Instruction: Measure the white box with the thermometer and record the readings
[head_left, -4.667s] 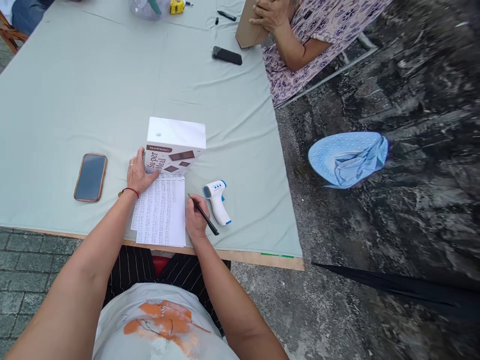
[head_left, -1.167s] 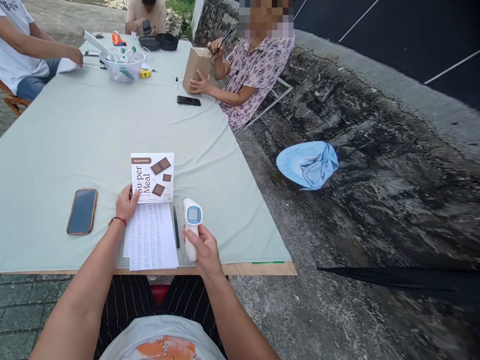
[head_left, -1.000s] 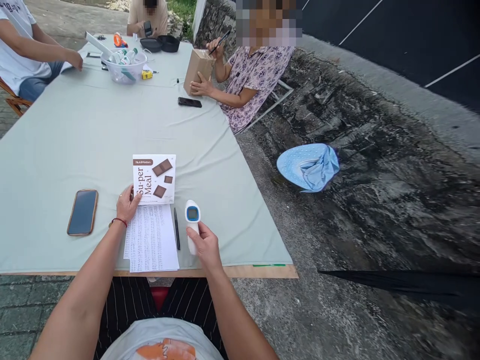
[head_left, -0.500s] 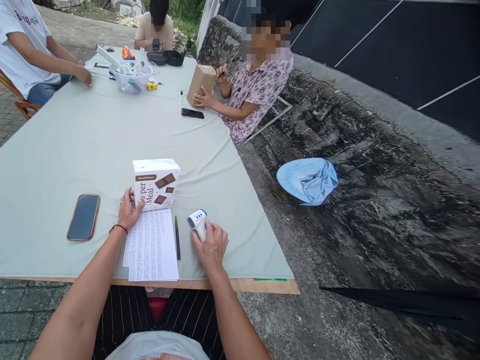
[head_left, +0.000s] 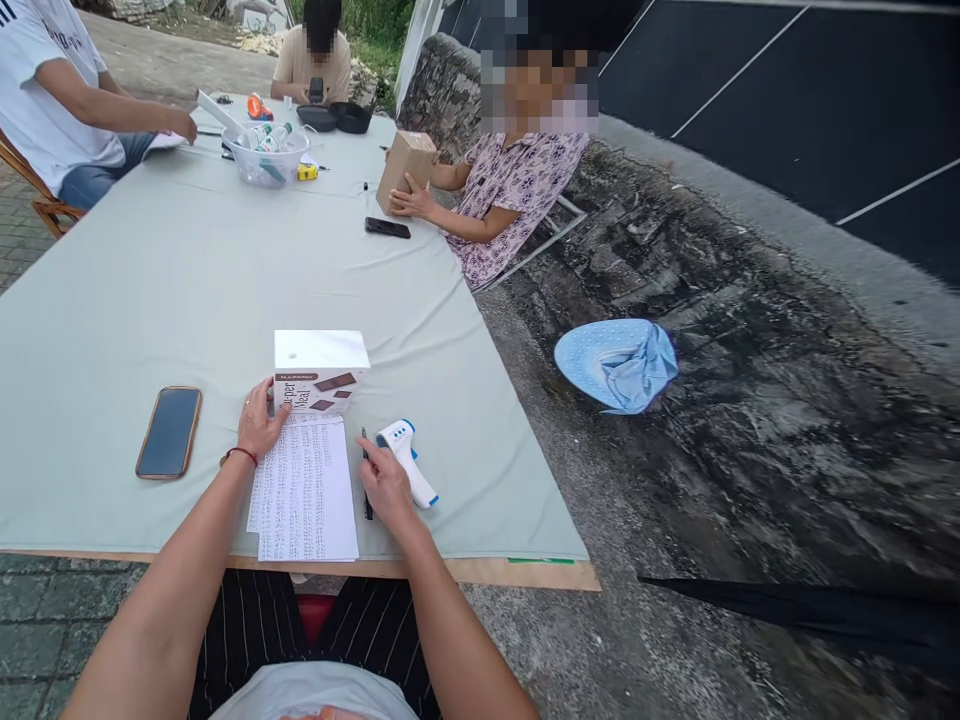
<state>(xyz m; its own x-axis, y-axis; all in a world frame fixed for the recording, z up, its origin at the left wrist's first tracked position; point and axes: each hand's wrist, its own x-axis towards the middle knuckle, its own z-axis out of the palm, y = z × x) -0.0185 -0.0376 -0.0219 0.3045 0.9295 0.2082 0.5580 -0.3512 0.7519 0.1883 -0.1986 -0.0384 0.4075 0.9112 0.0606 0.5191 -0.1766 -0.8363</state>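
Observation:
My left hand (head_left: 260,424) grips the left side of a white food box (head_left: 322,352) printed "Su-per Meal", with the thumb on its front. The box's top now leans toward me. Handwritten paper sheets (head_left: 306,490) lie just in front of the box. To the right of the sheets, my right hand (head_left: 386,485) has its fingers closed on a black pen (head_left: 367,508), whose middle the hand covers. A white and blue infrared thermometer (head_left: 405,455) lies on the cloth beside this hand, apart from its grip.
A phone (head_left: 169,432) lies left of my left arm. Farther off are a clear basin of bottles (head_left: 270,165), a yellow tape measure (head_left: 307,172) and another phone (head_left: 387,228). A person holds a brown carton (head_left: 406,170); two others sit behind. A blue hat (head_left: 616,366) is off the table.
My right hand has let go of the thermometer and moved left onto the pen, which has shifted slightly right. The box in my left hand has tipped, showing more of its top.

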